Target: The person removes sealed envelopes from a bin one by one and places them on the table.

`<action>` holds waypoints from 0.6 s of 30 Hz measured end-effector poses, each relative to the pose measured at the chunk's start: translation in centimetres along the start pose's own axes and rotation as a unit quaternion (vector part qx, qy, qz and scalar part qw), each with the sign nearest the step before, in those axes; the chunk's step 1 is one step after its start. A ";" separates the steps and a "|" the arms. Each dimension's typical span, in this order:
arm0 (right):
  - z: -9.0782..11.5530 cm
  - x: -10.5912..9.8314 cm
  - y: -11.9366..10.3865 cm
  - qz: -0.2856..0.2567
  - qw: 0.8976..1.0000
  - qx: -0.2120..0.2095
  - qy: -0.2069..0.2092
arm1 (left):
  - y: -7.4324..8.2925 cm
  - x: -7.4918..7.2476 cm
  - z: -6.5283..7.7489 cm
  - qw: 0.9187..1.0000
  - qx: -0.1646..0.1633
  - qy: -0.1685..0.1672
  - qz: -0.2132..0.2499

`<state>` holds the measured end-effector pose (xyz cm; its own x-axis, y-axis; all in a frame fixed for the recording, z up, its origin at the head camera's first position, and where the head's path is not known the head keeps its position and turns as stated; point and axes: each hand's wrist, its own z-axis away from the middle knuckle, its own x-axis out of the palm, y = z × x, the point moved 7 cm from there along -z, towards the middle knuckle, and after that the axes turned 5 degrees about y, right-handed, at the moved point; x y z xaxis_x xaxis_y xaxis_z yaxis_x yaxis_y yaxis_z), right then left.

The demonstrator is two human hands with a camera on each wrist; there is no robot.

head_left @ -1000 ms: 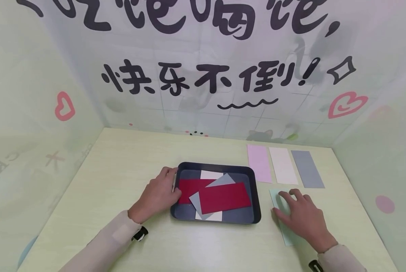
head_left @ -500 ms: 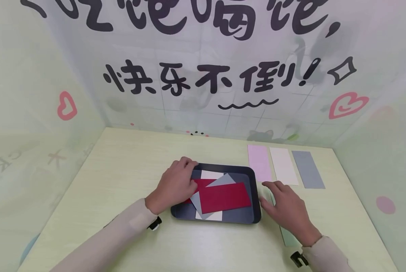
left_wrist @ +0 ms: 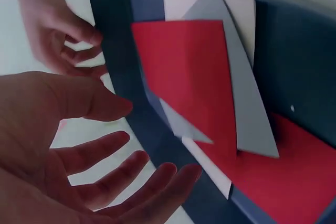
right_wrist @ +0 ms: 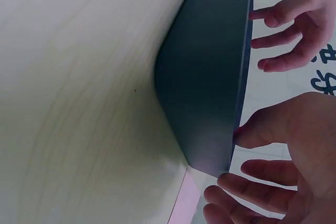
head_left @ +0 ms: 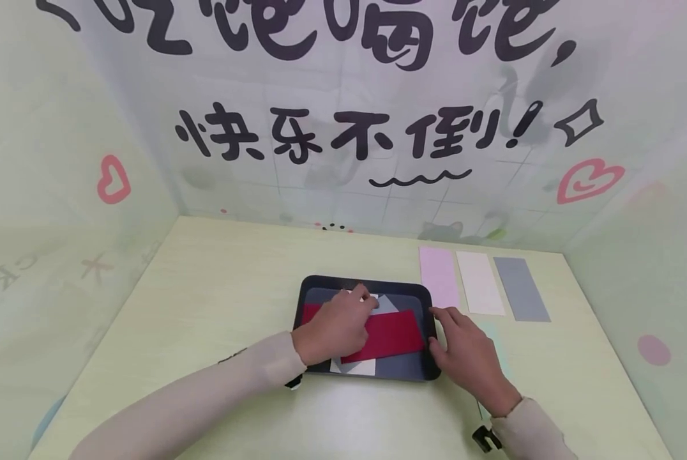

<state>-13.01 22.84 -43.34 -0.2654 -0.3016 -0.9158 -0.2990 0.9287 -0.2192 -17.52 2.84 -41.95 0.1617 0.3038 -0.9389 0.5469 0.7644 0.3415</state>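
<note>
A dark shallow tray (head_left: 398, 372) stands mid-table with paper cards inside. A red card (head_left: 398, 332) lies on a grey card (left_wrist: 252, 108), above a second red card (left_wrist: 299, 177) and a white card (head_left: 355, 367). My left hand (head_left: 338, 327) is over the tray, hiding part of these cards in the head view; its fingers are loosely bent and apart in the left wrist view, with nothing between them. At the tray's right side, my right hand (head_left: 470, 351) touches the rim with thumb and fingertips (right_wrist: 226, 178). A mint card (head_left: 495, 338) lies partly beneath that hand.
Pink (head_left: 438, 275), cream (head_left: 480, 282) and grey-blue (head_left: 521, 289) cards lie in a row at the table's back right. A printed curtain (head_left: 320, 198) with large dark characters rises behind the table and along both sides.
From the tray's left edge, my left hand has moved right, over the cards. My right hand has shifted left from the mint card to the tray's right rim. The cards appear unmoved.
</note>
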 end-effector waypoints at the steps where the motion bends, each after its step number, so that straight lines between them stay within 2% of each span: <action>1: 0.0 0.1 -0.1 0.001 1.000 -0.003 0.003 | 0.3 0.4 -0.1 1.000 0.007 -0.008 -0.008; 5: 0.2 0.5 -0.4 0.005 1.000 -0.007 0.004 | 1.2 2.2 -0.3 0.998 0.031 -0.040 -0.048; 9: 0.3 0.8 -0.5 0.007 1.000 0.001 -0.004 | 1.6 3.5 -0.3 0.994 0.043 -0.055 -0.088; 18: 0.5 0.8 -0.5 0.006 1.000 0.010 -0.004 | 2.6 4.3 -0.6 0.990 0.056 -0.060 -0.118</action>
<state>-12.66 22.24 -44.16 -0.2607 -0.2893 -0.9210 -0.2784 0.9360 -0.2152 -15.90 6.53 -45.03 0.1119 0.0499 -0.9925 0.6676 0.7360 0.1123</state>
